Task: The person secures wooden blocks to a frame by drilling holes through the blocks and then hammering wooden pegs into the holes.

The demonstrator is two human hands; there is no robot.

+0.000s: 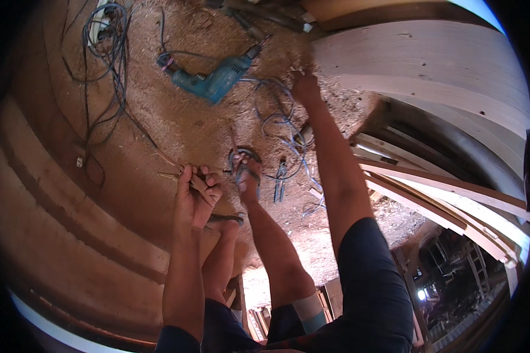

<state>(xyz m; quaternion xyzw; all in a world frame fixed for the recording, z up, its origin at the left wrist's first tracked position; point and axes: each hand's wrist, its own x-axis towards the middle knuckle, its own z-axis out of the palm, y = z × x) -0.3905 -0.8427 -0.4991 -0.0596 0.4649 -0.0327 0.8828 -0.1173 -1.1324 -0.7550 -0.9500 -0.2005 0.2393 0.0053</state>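
My left hand (197, 199) is raised over the floor with its fingers closed round small wooden pieces (200, 187); a thin pointed end sticks out to the left. My right arm stretches far forward, and my right hand (305, 88) is low over the sawdust beside a pale plank. Its fingers bend downward, with small pale bits at their tips that I cannot make out. A teal power drill (217, 81) lies on its side left of the right hand. Pliers (281, 179) with dark handles lie next to my sandalled foot (247, 170).
A tangled dark cable (121, 65) and a white power strip (98, 26) lie at the far left. Thin cord (288, 132) loops near the pliers. Wide pale planks (424, 56) and stacked wooden strips (430, 200) flank the right side; a large curved wooden surface (82, 235) flanks the left.
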